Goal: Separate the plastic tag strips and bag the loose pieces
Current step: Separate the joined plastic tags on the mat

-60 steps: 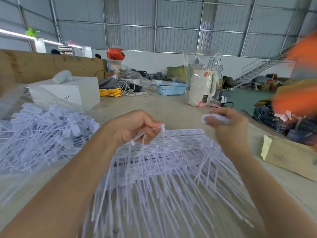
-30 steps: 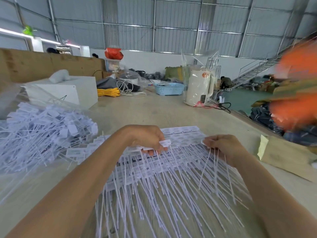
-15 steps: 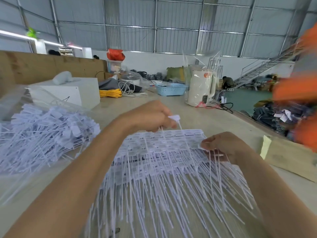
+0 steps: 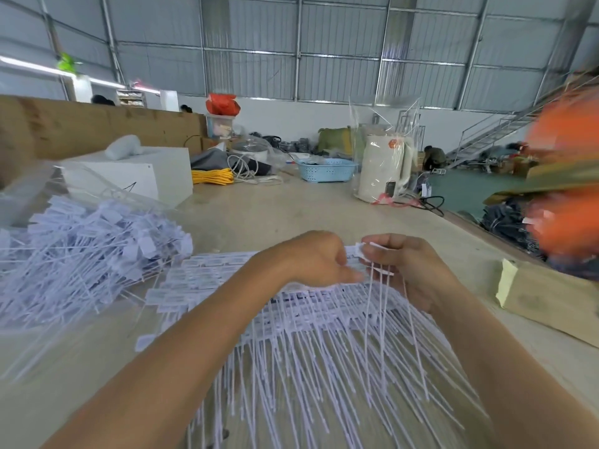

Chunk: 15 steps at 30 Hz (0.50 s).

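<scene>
Tag strips (image 4: pixel 291 319): white sheet lying flat on the table (image 4: pixel 291 209), tails fanning toward camera. Left hand (image 4: pixel 311 260) above the sheet's far edge, fingers curled; exact grasp blurred, cannot tell. Right hand (image 4: pixel 405 270) just right of the left hand, fingertips almost touching it, pinching a few loose tags (image 4: pixel 369 251), thin tails hanging down over the sheet. Clear bag (image 4: pixel 81 247) of separated pieces left of the sheet, mouth facing it. White box (image 4: pixel 142 176) beyond the bag. Blue basket (image 4: pixel 327 170) and white kettle (image 4: pixel 382 173) far beyond the sheet. Cardboard piece (image 4: pixel 551 299) right of the sheet.
</scene>
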Tool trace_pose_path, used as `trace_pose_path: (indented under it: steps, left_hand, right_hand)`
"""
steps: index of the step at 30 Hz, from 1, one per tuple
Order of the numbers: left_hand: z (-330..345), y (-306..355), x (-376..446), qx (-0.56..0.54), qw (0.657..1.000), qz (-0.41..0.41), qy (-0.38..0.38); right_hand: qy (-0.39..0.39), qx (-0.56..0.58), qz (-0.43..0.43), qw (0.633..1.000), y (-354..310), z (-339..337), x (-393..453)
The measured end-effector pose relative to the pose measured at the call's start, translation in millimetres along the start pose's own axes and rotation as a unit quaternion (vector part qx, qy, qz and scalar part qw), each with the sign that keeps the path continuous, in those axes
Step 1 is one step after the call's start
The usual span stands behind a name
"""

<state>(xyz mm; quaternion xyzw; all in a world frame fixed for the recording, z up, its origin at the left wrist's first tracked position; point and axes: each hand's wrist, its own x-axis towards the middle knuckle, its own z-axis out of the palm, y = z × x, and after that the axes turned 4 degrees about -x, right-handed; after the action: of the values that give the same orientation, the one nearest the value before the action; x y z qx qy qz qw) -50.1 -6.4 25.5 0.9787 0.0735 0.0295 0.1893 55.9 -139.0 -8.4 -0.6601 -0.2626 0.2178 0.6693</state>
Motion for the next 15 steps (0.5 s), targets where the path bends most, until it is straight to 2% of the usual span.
trace_pose_path:
  steps: [1,3,5,7,9,11,13,14,15]
  left_hand:
    - [-2,8,-3,-0.043,0.999,0.009,-0.010]
    - [-3,23,-8,-0.105,0.992,0.007,-0.075]
    - [5,32,-12,-0.112,0.987,0.000,-0.112]
    - [15,34,-13,-0.126,0.989,0.013,-0.071]
    - [25,34,-16,-0.223,0.974,0.039,-0.014]
    - [30,34,-25,-0.401,0.915,0.040,0.002]
    - [33,36,-37,-0.558,0.829,0.031,0.007]
    - [34,35,-42,-0.602,0.798,0.019,0.031]
    - [34,32,-47,-0.615,0.785,0.002,0.074]
  right_hand:
    - [-0.002,0.015,-0.009,1.000,-1,2,-2]
    - [-0.001,0.036,-0.025,0.999,-3,7,-6]
    - [0.021,0.060,-0.037,0.997,-8,14,-7]
    - [0.068,0.069,-0.054,0.994,-16,22,-6]
    - [0.116,0.036,-0.087,0.989,-27,30,-4]
    - [0.150,0.027,-0.117,0.981,-40,39,-3]
    - [0.187,0.030,-0.148,0.971,-53,49,0]
    - [0.202,0.028,-0.161,0.966,-58,57,2]
    - [0.210,0.030,-0.170,0.962,-63,65,4]
